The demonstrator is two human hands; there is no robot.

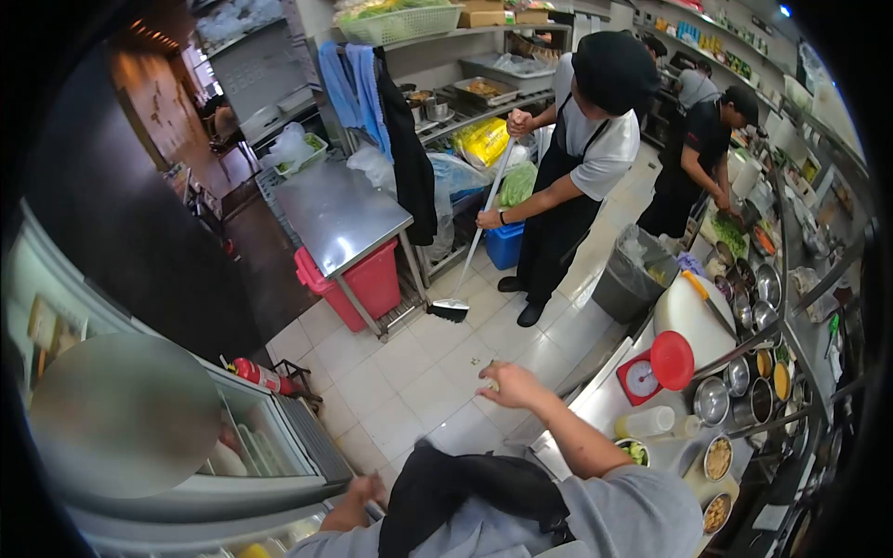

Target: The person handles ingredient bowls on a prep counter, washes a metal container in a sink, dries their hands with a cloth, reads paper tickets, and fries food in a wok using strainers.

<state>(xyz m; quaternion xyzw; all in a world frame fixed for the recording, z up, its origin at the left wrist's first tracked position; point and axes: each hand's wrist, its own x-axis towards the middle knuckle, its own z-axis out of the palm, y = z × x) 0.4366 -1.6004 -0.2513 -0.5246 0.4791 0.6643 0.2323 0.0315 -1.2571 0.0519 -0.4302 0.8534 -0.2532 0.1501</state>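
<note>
My right hand (510,384) is stretched forward over the tiled floor, beside the end of the steel counter. Its fingers are loosely bent and apart, and I see nothing in them. My left hand (358,499) is low at the left, close to the front of the glass-doored fridge (288,409); its fingers are smeared and partly hidden. Ahead, a co-worker in a dark apron grips a broom (484,214) with both hands. The broom's black bristle head (449,310) rests on the tiles near small scraps (475,361).
A steel table (339,214) stands over a red tub (372,288). To the right are a grey bin (633,279), a red scale (642,378), a knife (707,299) on a white board, and several metal bowls (712,400). A fire extinguisher (260,374) is at the left. Another co-worker handles greens.
</note>
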